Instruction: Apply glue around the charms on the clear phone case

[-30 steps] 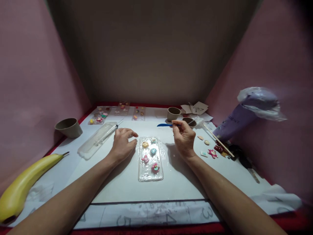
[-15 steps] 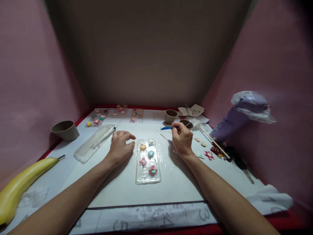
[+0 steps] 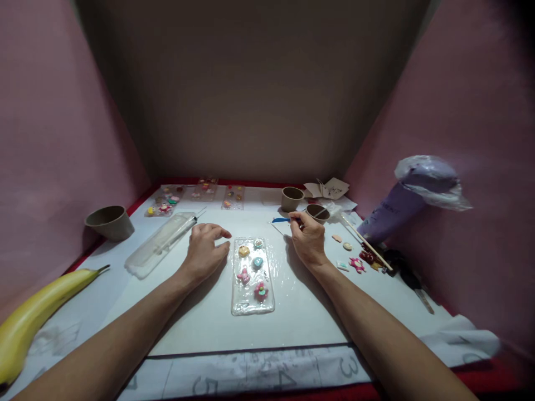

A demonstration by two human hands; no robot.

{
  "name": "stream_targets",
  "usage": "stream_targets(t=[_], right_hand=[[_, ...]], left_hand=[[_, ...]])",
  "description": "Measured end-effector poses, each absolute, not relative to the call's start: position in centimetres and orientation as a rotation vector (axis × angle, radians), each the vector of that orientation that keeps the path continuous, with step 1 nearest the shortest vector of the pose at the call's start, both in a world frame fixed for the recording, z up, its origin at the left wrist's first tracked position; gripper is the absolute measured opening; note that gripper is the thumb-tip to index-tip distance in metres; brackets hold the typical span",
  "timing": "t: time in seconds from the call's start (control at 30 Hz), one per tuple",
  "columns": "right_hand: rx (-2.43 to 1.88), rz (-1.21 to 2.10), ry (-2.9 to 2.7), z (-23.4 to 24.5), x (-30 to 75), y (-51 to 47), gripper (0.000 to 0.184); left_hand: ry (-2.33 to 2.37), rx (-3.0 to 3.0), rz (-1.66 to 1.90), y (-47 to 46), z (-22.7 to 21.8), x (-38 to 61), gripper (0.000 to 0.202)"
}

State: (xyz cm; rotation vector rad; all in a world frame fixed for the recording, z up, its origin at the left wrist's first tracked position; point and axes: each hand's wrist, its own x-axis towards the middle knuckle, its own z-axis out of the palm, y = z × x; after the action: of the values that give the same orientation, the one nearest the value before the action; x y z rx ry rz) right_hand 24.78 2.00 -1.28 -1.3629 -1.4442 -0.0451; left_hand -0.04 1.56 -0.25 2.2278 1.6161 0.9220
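A clear phone case (image 3: 252,275) lies flat in the middle of the white sheet, with several small coloured charms stuck on it. My left hand (image 3: 204,250) rests on the sheet just left of the case, fingers curled and spread, holding nothing. My right hand (image 3: 307,238) sits to the right of the case's top end, fingers pinched on a thin blue-tipped tool (image 3: 283,220) that points left above the sheet.
Two small paper cups (image 3: 291,199) stand behind my right hand, a larger cup (image 3: 109,223) at far left. A clear plastic box with a syringe (image 3: 160,244), more decorated cases (image 3: 203,191), loose charms (image 3: 358,263), a wooden stick (image 3: 366,241), a purple piping bag (image 3: 412,199) and a yellow bag (image 3: 29,318) surround the area.
My right hand has come down a little toward the sheet with the blue-tipped tool. The view shifted slightly; my left hand stayed beside the case.
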Motion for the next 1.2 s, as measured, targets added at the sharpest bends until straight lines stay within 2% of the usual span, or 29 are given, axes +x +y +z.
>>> stream_targets(t=[1.2], right_hand=[[-1.372, -0.001, -1.372, -1.14, 24.63, 1.82, 0.023]], left_hand=[[1.65, 2.194, 0.874, 1.51, -0.11, 0.09, 0.015]])
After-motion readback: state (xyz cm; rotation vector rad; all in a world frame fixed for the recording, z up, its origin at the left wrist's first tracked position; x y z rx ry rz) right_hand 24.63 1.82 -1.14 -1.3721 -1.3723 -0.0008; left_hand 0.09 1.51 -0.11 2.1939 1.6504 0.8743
